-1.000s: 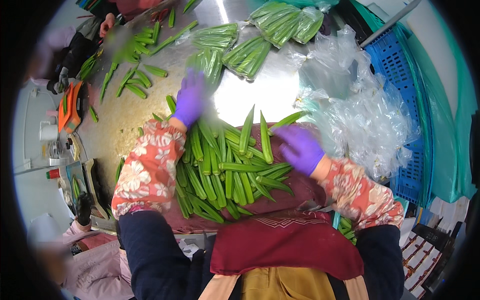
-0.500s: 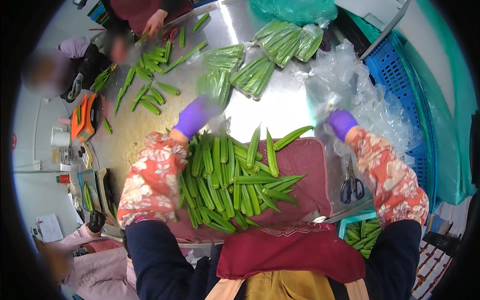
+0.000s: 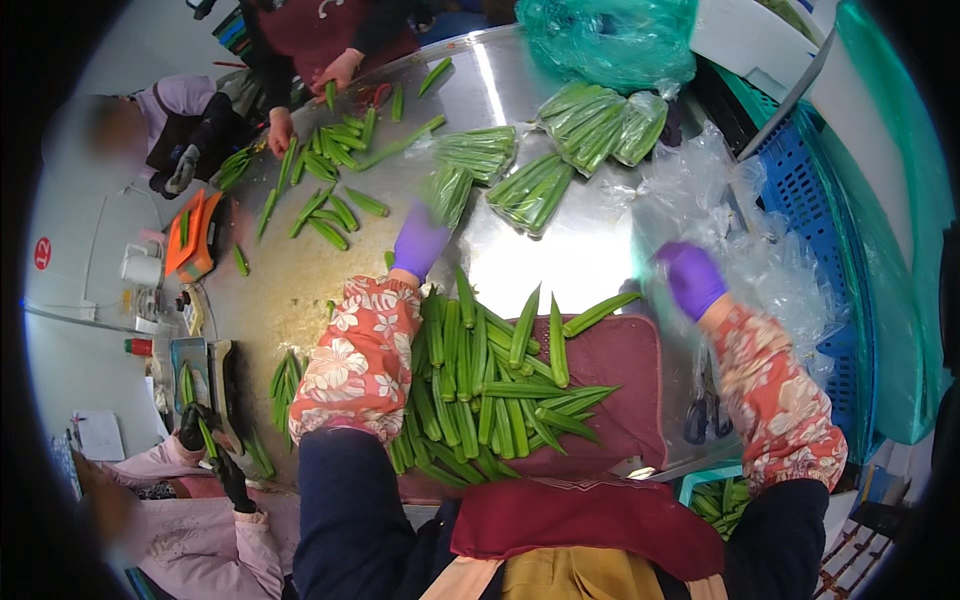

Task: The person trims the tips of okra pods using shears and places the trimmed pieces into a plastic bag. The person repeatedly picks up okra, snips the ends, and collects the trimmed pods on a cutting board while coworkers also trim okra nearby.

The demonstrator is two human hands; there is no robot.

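Note:
My left hand (image 3: 422, 242), in a purple glove, reaches to the near end of a clear bag of okra (image 3: 450, 192). Motion smears its fingers, so I cannot tell whether they grip the bag. My right hand (image 3: 692, 280), also purple-gloved, is curled closed beside a heap of clear plastic bags (image 3: 745, 230); its fingertips are blurred and anything in them is hidden. Between my forearms a pile of loose okra (image 3: 470, 390) lies on a dark red cloth (image 3: 610, 360). More bagged okra (image 3: 532, 195) rests farther off on the metal table (image 3: 590, 245).
Scissors (image 3: 708, 415) lie by my right forearm. Below them stands a teal crate of okra (image 3: 720, 500); a blue basket (image 3: 800, 170) borders the right. Co-workers handle okra at the far left and lower left, near an orange scale (image 3: 192, 238). Green plastic (image 3: 610, 45) sits at the back.
The view has shifted, so the table appears lower and more to the right. My left hand has moved forward against the bagged okra. My right hand has drawn slightly back from the plastic bags.

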